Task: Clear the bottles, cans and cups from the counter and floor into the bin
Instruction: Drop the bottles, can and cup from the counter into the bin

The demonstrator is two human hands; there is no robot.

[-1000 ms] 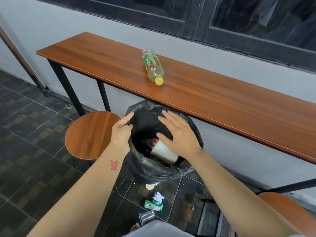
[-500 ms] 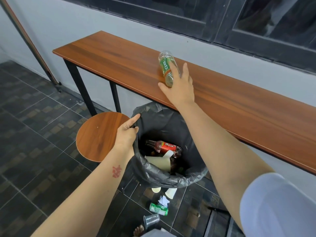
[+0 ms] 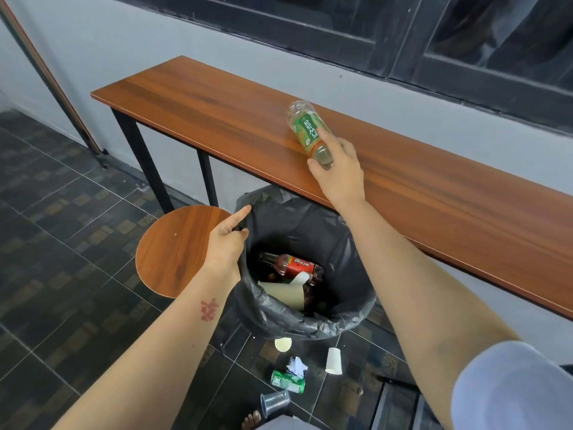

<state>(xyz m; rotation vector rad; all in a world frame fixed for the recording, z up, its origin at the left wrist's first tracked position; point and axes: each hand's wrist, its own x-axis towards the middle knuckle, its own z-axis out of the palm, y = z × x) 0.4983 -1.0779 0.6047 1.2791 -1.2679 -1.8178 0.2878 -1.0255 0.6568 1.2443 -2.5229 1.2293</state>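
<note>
This is looking like the window-side seating of a café or canteen. A long, narrow wood-laminate counter (image 3: 403, 193) on black metal legs is running along a grey wall under dark-framed windows (image 3: 403, 35), with a round wooden stool (image 3: 173, 249) standing beside it. Dark patterned floor tiles (image 3: 62, 212) are lying underfoot, and a bin (image 3: 310, 318) lined with a black bag is sitting below the counter's edge.

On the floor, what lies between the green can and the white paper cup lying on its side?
In the head view, a crumpled white paper scrap sits against the green can; dark tiled floor separates it from the white paper cup.
</note>
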